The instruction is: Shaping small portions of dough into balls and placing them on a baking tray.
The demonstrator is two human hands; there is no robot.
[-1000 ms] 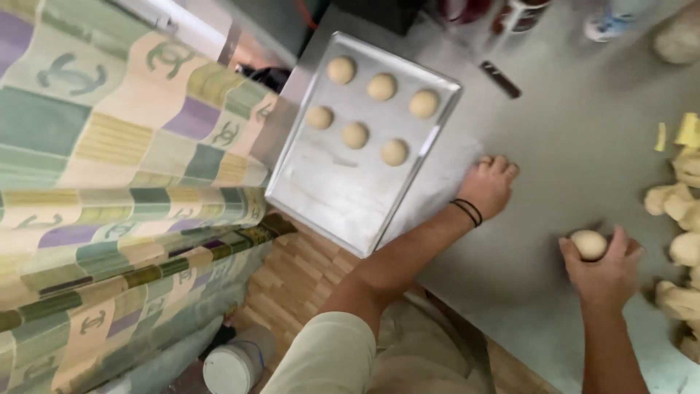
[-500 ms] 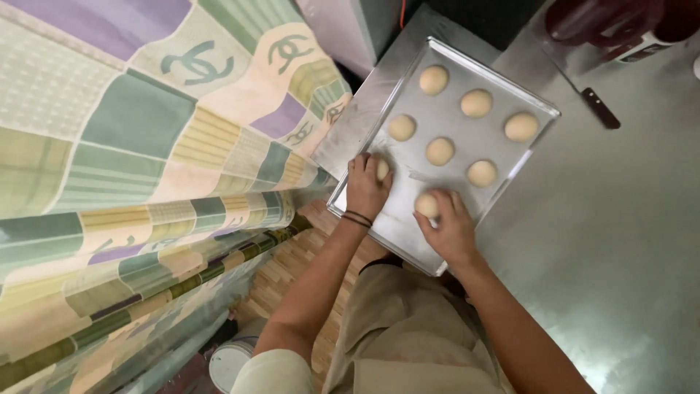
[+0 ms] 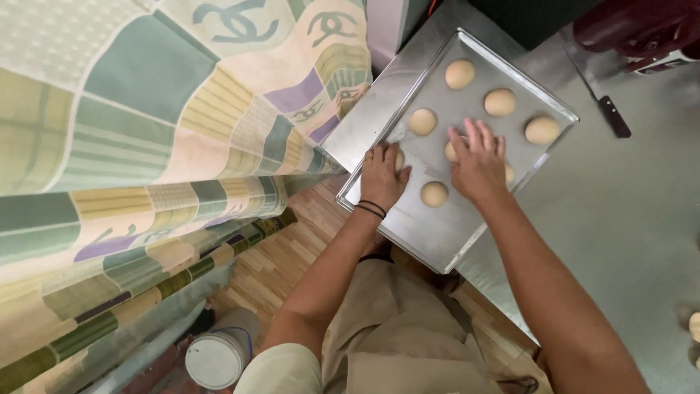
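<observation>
Pressing palm-down on dough balls [image 3: 434,193] – both hands, left hand [image 3: 382,176], right hand [image 3: 477,162] (fingers spread) – tray [image 3: 430,233].

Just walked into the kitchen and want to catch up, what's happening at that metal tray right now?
A person is setting round dough balls on a metal baking tray that rests on a steel table. The left hand presses a ball near the tray's left edge, and the right hand lies flat over another ball in the middle. Five more dough balls sit apart on the tray. A knife lies on the table beyond it.
</observation>
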